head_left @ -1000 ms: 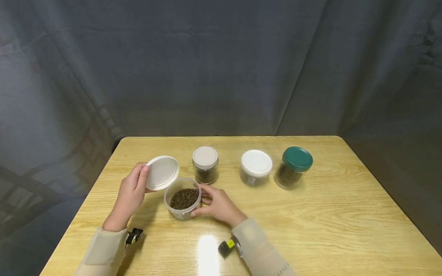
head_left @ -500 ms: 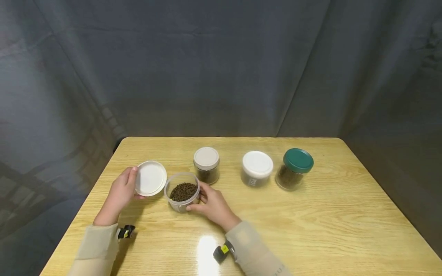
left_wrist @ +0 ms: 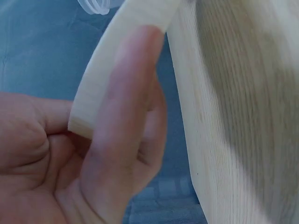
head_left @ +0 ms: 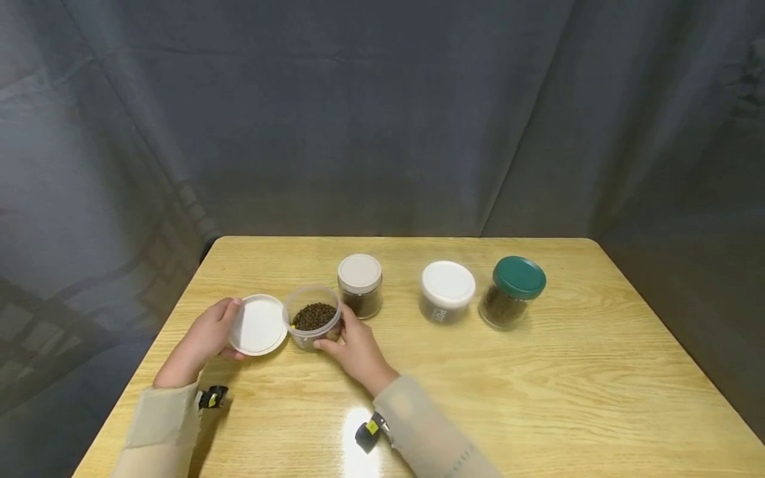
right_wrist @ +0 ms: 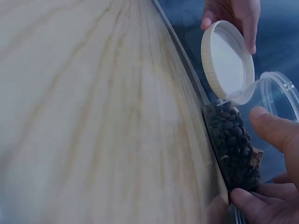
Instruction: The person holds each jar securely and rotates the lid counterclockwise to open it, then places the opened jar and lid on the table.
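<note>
tub [head_left: 303, 340]: clear, round | pellets [head_left: 315, 317]: dark brown | lid [head_left: 258, 325]: white, ribbed edge

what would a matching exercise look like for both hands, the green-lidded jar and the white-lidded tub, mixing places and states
Column one
1. left hand
2. right hand
3. green-lidded jar
4. white-lidded tub

Column two
A. between two jars in the head view
B. holds the open tub
C. rightmost of the four in the head view
D. holds the loose lid

Pairs: 1-D, 2-B, 3-C, 4-A
</note>
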